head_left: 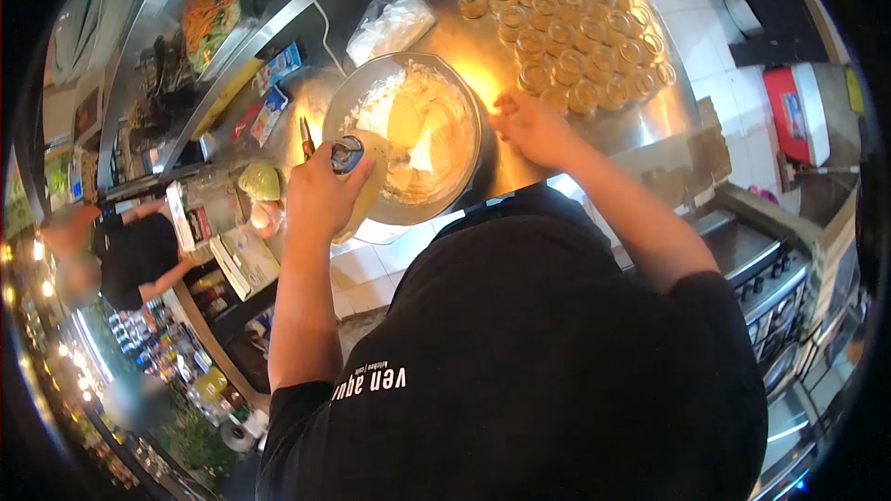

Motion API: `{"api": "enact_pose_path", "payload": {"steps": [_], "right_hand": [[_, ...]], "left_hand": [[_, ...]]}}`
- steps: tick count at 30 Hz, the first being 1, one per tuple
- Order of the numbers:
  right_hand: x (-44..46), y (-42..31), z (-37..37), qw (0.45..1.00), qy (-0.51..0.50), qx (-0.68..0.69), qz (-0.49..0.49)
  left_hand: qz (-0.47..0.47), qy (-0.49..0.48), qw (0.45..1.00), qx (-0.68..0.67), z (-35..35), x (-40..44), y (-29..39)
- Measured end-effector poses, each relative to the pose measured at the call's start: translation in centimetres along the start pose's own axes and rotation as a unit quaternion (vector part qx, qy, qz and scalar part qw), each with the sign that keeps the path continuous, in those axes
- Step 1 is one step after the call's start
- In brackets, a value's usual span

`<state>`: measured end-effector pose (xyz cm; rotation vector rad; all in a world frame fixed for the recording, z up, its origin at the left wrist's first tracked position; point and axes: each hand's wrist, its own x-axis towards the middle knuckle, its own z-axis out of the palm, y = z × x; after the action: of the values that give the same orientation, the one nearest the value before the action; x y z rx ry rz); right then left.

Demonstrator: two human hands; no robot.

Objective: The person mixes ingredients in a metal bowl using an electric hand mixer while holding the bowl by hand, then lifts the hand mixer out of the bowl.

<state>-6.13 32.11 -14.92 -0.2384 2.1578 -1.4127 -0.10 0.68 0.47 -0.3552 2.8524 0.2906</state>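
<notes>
A large metal mixing bowl (336,102) stands at the counter's front edge. It holds a creamy, pale tan mixture (436,121) with whiter patches at the back left. At the bowl's left rim, my left hand (320,190) is closed on a pale yellowish container (373,187) with a round blue-and-silver part near the thumb; its exact kind is unclear. My right hand (534,133) hovers just right of the bowl, fingers loosely curled and apart, with nothing visible in them. A dark-tipped utensil (306,137) shows beyond my left hand.
Many small glass jars (580,37) stand close together at the counter's back right. Behind the bowl lies a clear plastic bag of white stuff (390,26). Blue-and-white packets (270,111) and a green item (260,182) are at left. Another person (139,255) stands far left.
</notes>
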Motion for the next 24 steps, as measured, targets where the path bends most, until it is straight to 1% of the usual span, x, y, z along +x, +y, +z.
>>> {"api": "enact_pose_path", "payload": {"steps": [2,3,4,5,6,7,9,10,12,13,15,16,19,20,21,22,23,24], "right_hand": [[4.6,0.6,0.7,0.995,0.029,0.092,0.033],[6.0,1.4,0.8,0.996,0.016,0.088,0.030],[7.2,2.0,1.0,0.991,-0.021,0.129,0.004],[7.9,2.7,1.4,0.984,-0.058,0.170,-0.020],[8.0,3.3,1.6,0.979,-0.105,0.174,0.019],[7.5,4.3,1.9,0.979,-0.117,0.169,0.018],[5.0,5.9,2.5,0.917,-0.199,0.326,0.119],[3.6,4.9,2.5,0.917,-0.206,0.321,0.118],[1.7,3.1,2.3,0.904,-0.265,0.276,0.192],[2.4,2.9,2.2,0.904,-0.272,0.271,0.188],[4.5,2.5,1.9,0.927,-0.141,0.309,0.161],[5.5,2.2,1.7,0.927,-0.147,0.307,0.158],[8.1,1.8,1.3,0.963,-0.093,0.248,0.043],[8.2,1.9,1.3,0.962,-0.097,0.252,0.038],[8.2,2.3,1.3,0.962,-0.097,0.252,0.039],[8.0,2.7,1.2,0.958,-0.138,0.247,0.052],[7.8,3.2,1.5,0.951,-0.179,0.242,0.065],[7.1,4.2,2.2,0.944,-0.193,0.256,0.071]], "left_hand": [[-0.037,-0.001,0.999,-0.002,-0.5,-1.2,1.5],[-0.061,-0.005,0.998,-0.003,-0.6,-1.6,1.9],[-0.075,-0.003,0.997,-0.004,-0.3,-1.9,1.9],[-0.075,0.006,0.997,-0.035,0.1,-2.2,1.7],[-0.074,0.016,0.995,-0.067,0.5,-2.4,1.7],[-0.086,0.018,0.994,-0.071,0.6,-2.5,2.0],[-0.111,0.024,0.989,-0.098,0.9,-2.3,3.0],[-0.119,0.027,0.987,-0.100,1.2,-2.2,3.3],[-0.126,0.044,0.986,-0.099,1.7,-1.6,3.9],[-0.132,0.051,0.985,-0.099,1.9,-1.3,4.0],[-0.128,0.063,0.986,-0.088,2.3,-0.9,4.3],[-0.134,0.069,0.985,-0.079,2.5,-0.8,4.4],[-0.148,0.064,0.985,-0.063,2.6,-1.1,4.7],[-0.149,0.064,0.985,-0.063,2.4,-1.3,4.8],[-0.150,0.044,0.986,-0.062,2.1,-1.7,4.8],[-0.151,0.024,0.986,-0.060,1.8,-2.1,4.7],[-0.151,0.026,0.986,-0.057,1.8,-2.6,4.6],[-0.141,0.028,0.988,-0.050,1.9,-3.2,4.5]]}}
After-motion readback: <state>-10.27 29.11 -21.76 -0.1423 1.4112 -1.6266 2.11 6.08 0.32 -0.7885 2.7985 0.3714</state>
